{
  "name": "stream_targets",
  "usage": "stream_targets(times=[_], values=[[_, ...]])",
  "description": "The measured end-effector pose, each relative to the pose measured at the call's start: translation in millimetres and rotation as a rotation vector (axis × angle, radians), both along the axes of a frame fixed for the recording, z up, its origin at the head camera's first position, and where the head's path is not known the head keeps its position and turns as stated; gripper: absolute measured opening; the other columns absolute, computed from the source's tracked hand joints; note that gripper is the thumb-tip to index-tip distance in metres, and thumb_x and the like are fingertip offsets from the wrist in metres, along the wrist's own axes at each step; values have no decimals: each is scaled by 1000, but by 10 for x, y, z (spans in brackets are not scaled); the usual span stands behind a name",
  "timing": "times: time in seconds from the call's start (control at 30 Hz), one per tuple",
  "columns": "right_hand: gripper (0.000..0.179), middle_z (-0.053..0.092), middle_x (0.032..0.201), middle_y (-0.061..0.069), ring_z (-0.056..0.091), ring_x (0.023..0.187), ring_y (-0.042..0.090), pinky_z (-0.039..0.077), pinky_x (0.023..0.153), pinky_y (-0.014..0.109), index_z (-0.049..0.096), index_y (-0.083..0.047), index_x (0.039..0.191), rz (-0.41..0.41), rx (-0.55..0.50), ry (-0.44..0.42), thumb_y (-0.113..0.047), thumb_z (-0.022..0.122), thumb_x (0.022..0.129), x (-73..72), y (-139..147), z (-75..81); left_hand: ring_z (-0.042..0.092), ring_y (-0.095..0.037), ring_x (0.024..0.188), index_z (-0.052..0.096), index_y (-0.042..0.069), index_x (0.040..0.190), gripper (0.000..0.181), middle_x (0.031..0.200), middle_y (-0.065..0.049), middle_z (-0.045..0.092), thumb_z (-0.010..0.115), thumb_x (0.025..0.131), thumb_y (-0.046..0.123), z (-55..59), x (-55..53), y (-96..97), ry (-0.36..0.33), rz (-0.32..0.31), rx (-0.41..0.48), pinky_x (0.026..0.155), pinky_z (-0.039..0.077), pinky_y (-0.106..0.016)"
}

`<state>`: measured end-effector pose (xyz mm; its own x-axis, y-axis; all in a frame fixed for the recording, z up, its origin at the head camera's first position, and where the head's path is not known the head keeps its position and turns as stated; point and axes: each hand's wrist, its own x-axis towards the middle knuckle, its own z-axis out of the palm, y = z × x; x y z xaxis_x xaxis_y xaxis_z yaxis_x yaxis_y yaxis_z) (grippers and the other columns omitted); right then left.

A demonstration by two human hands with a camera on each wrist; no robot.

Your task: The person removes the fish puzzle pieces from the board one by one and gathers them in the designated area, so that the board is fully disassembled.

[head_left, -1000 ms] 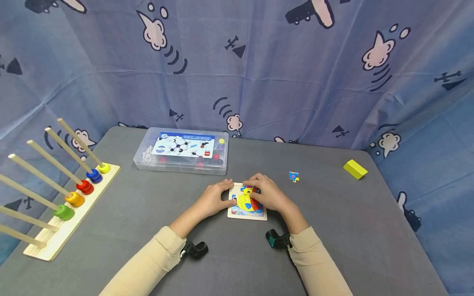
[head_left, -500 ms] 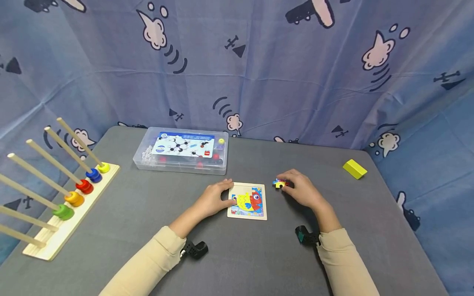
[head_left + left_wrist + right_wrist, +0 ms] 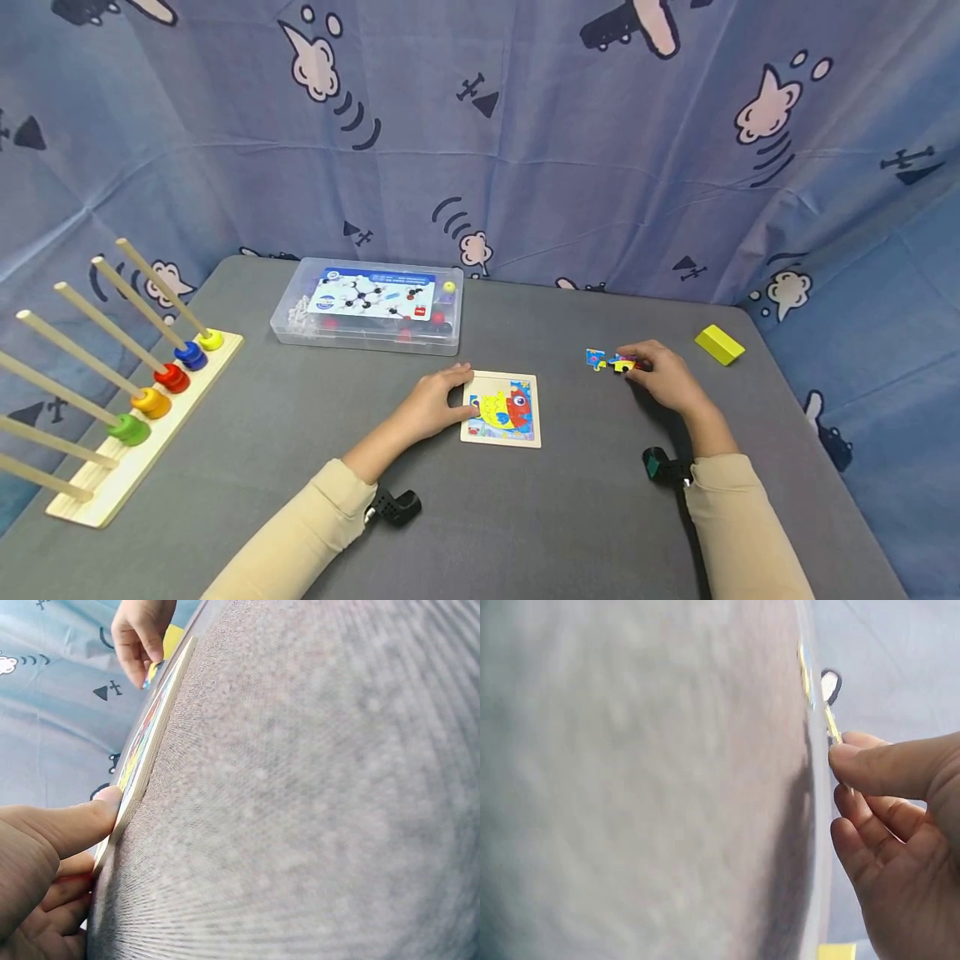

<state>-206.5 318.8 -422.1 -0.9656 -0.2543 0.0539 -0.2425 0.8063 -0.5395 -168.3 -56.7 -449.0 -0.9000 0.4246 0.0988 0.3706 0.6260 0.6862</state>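
Puzzle (image 3: 501,410) R-side prob. passable; box (image 3: 367,304) behind

Gry tbl (image 3: 480,517), puzz (image 3: 501,408), pc (image 3: 594,357), abacus (image 3: 161,427), box (image 3: 367,306), blk (image 3: 719,344)

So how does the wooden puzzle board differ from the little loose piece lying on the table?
The puzzle board is larger and squarish with a pale border, while the loose piece is small, mostly blue and borderless. The left hand holds the puzzle board by its edge, but no hand touches the loose piece. Both rest on the gray table and show bright colors.
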Motion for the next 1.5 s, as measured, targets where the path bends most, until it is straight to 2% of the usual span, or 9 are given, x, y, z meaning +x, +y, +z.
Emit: stream_targets(times=[0.23,0.37,0.63,0.9,1.07,1.2,1.33,1.5], values=[[32,57,114,27,56,98,37,46,82,47,61,7,119,-2,9,-37,3,61,87,-72,111,-27,45,-28,133,56,-4,129,57,139,-14,52,76,80,20,18,13,0,4,-4,10,110,36,-45],[33,55,116,28,55,101,39,45,84,49,60,7,120,6,8,-69,1,61,88,-106,114,-20,45,-28,133,56,-4,129,58,139,-15,52,76,80,20,16,13,-6,3,-5,12,110,35,-45],[33,52,116,30,51,105,41,43,88,54,58,10,120,42,-28,-81,2,60,88,-133,134,-27,44,-28,133,56,-4,129,58,139,-15,51,76,80,20,13,1,-14,7,-7,10,110,36,-44],[40,47,124,30,46,114,44,39,96,59,52,8,129,36,-44,-134,-1,58,91,-147,179,-59,42,-28,134,56,-4,129,58,140,-15,51,76,80,20,23,5,-9,-13,1,13,111,35,-44],[47,47,131,31,49,118,45,44,94,53,46,9,134,-5,-82,-157,-6,59,92,-102,163,-49,43,-28,134,56,-5,129,58,139,-15,51,76,80,19,19,15,-7,-9,-3,20,110,35,-44],[53,46,135,30,48,121,47,45,94,54,41,7,138,-18,-90,-169,-12,60,92,-27,113,-1,43,-28,134,56,-4,129,58,139,-15,51,76,80,20,8,13,-5,-1,-8,10,110,35,-44],[56,43,137,31,44,123,48,38,100,59,38,7,139,23,-116,-161,-15,60,93,68,21,46,43,-28,134,55,-4,130,59,140,-15,51,76,80,21,4,6,-4,0,-8,3,110,35,-45],[56,42,139,29,41,126,47,33,105,58,38,7,139,74,-130,-131,-15,61,92,157,-133,57,42,-28,134,56,-3,129,59,139,-15,51,76,80,20,17,3,-3,-9,-4,8,110,35,-45]])
